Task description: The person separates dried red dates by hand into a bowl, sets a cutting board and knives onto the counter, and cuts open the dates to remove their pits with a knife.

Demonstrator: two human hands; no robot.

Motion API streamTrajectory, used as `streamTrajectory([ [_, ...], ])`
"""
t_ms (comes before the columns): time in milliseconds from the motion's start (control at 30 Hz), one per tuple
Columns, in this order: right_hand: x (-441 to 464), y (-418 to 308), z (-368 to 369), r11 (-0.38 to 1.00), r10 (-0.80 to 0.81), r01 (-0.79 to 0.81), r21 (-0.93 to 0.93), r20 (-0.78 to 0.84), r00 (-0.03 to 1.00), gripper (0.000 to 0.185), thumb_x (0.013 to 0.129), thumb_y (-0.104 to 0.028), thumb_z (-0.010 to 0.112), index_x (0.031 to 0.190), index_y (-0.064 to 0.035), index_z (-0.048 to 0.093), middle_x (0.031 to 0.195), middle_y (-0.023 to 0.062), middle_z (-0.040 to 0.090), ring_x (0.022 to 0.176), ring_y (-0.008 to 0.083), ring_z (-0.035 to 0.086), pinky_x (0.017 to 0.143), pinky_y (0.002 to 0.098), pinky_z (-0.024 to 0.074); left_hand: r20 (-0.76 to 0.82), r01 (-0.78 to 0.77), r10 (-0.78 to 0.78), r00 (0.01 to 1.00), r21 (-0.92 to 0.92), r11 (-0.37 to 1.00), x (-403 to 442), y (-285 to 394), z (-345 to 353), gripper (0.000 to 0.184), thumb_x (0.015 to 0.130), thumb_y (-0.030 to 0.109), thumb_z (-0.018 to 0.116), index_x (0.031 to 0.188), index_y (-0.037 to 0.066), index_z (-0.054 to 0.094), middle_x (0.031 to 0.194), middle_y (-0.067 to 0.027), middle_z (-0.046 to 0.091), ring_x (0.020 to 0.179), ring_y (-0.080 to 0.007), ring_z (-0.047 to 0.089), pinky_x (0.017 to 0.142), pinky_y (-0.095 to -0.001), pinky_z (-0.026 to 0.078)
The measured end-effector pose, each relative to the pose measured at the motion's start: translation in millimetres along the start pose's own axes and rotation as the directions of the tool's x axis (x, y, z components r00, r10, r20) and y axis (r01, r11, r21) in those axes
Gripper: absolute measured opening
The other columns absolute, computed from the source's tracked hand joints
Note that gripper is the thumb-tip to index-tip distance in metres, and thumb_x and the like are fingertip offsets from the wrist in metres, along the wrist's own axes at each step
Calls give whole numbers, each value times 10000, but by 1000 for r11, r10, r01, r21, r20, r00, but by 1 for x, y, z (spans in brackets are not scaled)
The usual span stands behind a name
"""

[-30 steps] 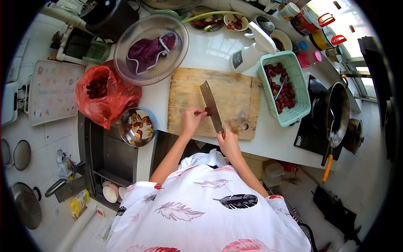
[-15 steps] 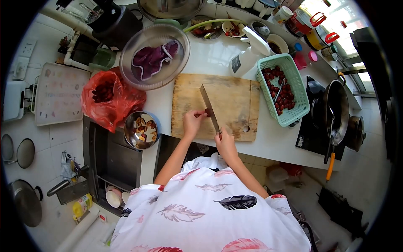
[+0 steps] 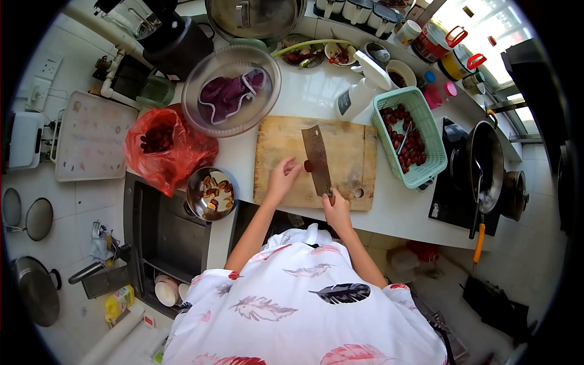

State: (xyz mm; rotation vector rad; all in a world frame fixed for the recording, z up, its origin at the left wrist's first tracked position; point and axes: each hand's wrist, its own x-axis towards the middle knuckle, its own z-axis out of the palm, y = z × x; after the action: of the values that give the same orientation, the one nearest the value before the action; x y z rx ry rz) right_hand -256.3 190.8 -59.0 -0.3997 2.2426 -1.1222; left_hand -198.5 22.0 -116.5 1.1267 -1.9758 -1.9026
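My right hand (image 3: 337,210) is wrapped round the handle of a cleaver (image 3: 316,159), whose broad blade is turned flat to view over the wooden cutting board (image 3: 277,137). A dark red date (image 3: 308,165) sits against the blade's left edge; whether it sticks to the blade or lies on the board I cannot tell. Just left of it, my left hand (image 3: 282,179) is open, fingertips a little apart from the date. To the left, a steel bowl (image 3: 195,196) holds cut date pieces. At the right, a green basket (image 3: 433,137) contains whole dates and a metal utensil.
A red plastic bag (image 3: 176,161) of dates stands beside the sink (image 3: 167,228). Behind the board are a clear basin (image 3: 193,125) with a purple cloth and a white spray bottle (image 3: 359,96). A wok (image 3: 490,155) rests on the stove at right.
The cleaver has tilted from edge-on to showing its flat side and shifted right with my right hand. My left fingers have come off the date. The whole view has shifted slightly.
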Motion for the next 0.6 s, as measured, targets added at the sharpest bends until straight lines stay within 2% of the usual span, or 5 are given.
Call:
streamTrajectory([
  [67,-3,-1,-6,998,-17,17,53,-5,1000,177,827,-155,531,824,19,501,604,219,533,562,367,546,533,376,426,141,92,-65,988,-196,976,0,-2,-4,369,885,172,537,1192,-24,475,972,-71,619,870,-132,587,750,-254,480],
  [267,-19,-22,-17,983,-118,118,140,-11,993,166,836,-144,546,816,14,496,535,140,500,449,181,443,472,307,382,244,43,73,967,-438,898,-19,46,-7,348,904,204,506,1155,-37,517,1023,-64,607,911,-129,570,824,-252,445],
  [400,-30,-34,-17,962,-58,48,270,27,998,158,843,-127,546,806,16,489,502,65,433,468,78,349,437,262,321,251,-9,139,958,-457,889,-28,69,-13,313,907,186,503,1134,-27,541,999,-45,606,890,-117,563,815,-233,432],
  [433,-33,-37,-18,959,-57,48,279,23,998,158,844,-122,547,803,18,486,498,48,416,476,58,337,431,253,307,229,-59,153,961,-373,926,-31,74,-15,294,904,170,502,1118,-26,551,984,-41,605,879,-113,557,807,-226,425],
  [600,-39,-48,-27,962,-110,96,256,42,993,142,847,-106,537,803,18,484,506,47,418,475,61,339,431,250,306,239,-239,277,931,-175,955,-35,83,-27,252,890,120,509,1078,-39,561,935,-43,598,855,-108,542,784,-221,414],
])
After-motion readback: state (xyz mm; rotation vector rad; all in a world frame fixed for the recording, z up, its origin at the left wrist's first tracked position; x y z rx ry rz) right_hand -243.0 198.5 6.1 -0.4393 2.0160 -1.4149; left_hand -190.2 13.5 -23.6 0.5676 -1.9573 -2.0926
